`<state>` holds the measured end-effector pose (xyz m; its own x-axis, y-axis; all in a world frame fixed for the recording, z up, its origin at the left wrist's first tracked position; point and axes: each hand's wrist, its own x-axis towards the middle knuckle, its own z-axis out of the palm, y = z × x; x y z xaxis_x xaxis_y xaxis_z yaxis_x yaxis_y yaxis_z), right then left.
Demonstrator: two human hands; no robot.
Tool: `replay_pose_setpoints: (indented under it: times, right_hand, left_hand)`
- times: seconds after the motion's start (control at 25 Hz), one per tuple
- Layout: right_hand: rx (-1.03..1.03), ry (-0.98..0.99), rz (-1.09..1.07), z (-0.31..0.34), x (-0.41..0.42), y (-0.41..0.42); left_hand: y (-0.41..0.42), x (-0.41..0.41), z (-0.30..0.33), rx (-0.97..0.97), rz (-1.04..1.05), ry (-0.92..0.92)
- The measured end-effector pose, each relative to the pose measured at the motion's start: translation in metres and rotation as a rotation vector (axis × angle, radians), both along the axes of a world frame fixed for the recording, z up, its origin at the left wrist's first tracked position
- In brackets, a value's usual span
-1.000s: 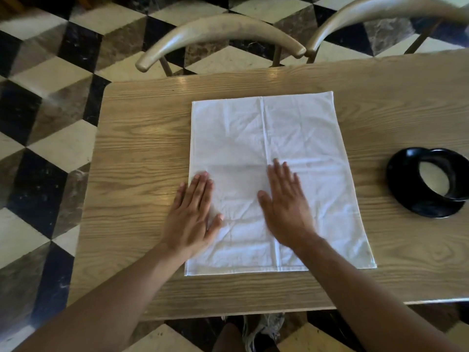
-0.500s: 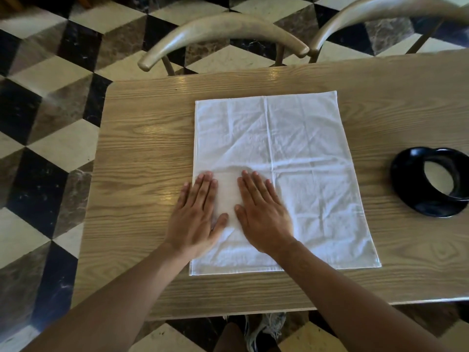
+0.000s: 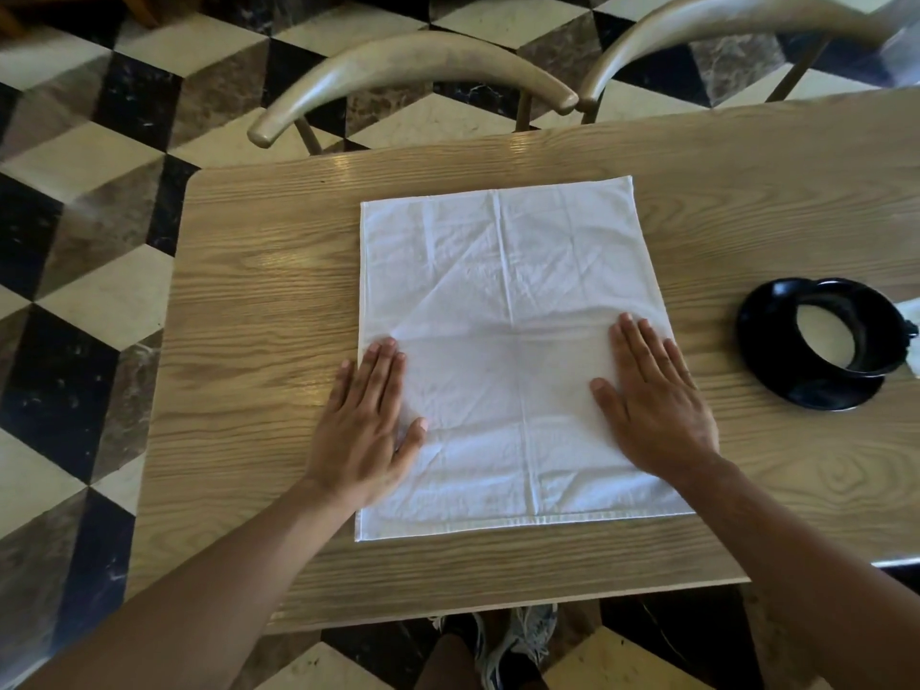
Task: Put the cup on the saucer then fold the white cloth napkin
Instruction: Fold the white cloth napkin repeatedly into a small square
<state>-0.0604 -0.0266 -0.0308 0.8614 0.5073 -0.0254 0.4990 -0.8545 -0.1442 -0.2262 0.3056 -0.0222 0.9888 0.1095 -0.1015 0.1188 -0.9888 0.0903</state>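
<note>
Head view looks down on a pale oak-grain wooden counter (image 3: 259,311) where a white rectangular cloth napkin (image 3: 503,291) lies spread flat near the middle, creased along its length and across. The left hand (image 3: 366,425) rests flat on the napkin's left edge, fingers straight and together, its outer fingers partly on bare wood. The right hand (image 3: 652,400) lies flat on the right edge the same way; neither grip pinches anything. Well apart to the right, a glossy black cup (image 3: 846,331) sits on a round black saucer (image 3: 776,376), so that step looks done. The cloth looks thin, soft and light; it would likely slide on the smooth wood and sag if lifted mid-span, so the two near corners seem the best hold for a clean fold. The cup's handle is barely visible at the frame's right border, and a pale scrap beside it is cut off and cannot be identified. Two curved wooden chair backs (image 3: 413,62) stand behind the counter
</note>
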Motion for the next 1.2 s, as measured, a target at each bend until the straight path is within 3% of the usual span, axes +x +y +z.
replay_pose_setpoints:
  times: [0.24, 0.36, 0.44, 0.6, 0.8, 1.0, 1.2]
  right_hand:
    - [0.020, 0.058, 0.021, 0.008, 0.003, -0.003]
    - [0.101, 0.127, -0.114, 0.021, -0.015, 0.010]
    - [0.149, 0.181, -0.075, 0.031, -0.042, 0.039]
    - [0.272, 0.275, 0.130, 0.042, -0.115, 0.122]
    - [0.220, 0.359, 0.230, 0.030, -0.162, 0.175]
    - [0.117, 0.281, 0.263, 0.021, -0.163, 0.159]
    - [0.037, 0.166, 0.185, 0.016, -0.134, 0.085]
  left_hand:
    - [-0.002, 0.000, 0.006, -0.026, -0.014, 0.038]
    - [0.002, 0.005, 0.014, -0.210, 0.037, 0.048]
    - [-0.003, 0.000, 0.023, -0.323, 0.062, -0.014]
    - [-0.022, -0.043, 0.022, -0.140, -0.135, -0.055]
    - [-0.021, -0.075, 0.008, -0.084, -0.051, -0.014]
    - [-0.022, -0.077, 0.002, -0.003, -0.072, 0.002]
    - [-0.024, -0.075, 0.006, -0.034, -0.048, -0.006]
